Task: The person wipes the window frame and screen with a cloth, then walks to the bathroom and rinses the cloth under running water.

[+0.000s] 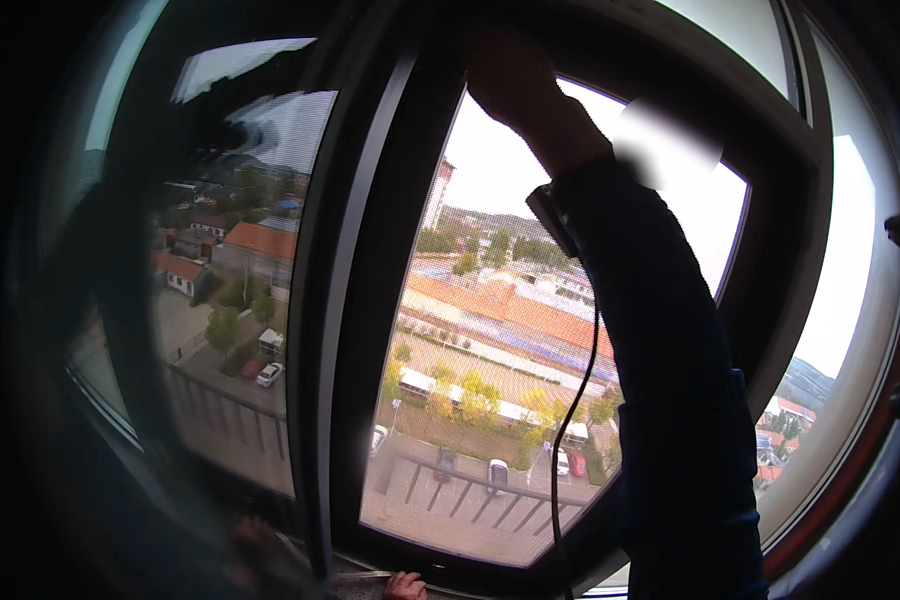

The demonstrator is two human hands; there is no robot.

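My right arm, in a dark sleeve, reaches up across a dark-framed window (390,300). My right hand (521,97) is at the frame's upper left corner, in silhouette. Its fingers are lost in the dark there, so I cannot tell whether they hold anything. A small dark device (552,219) sits at the right cuff, with a black cable (589,360) hanging from it. At the bottom edge, part of my left hand (406,586) shows beside a greyish, light-edged piece (360,583); its grip is unclear. A fine insect screen (487,315) fills the frame.
To the left stands a glass pane (225,337) with reflections in it. Outside are railings (487,495), parked cars (498,476), trees and orange roofs far below. A pale window surround (855,375) curves along the right.
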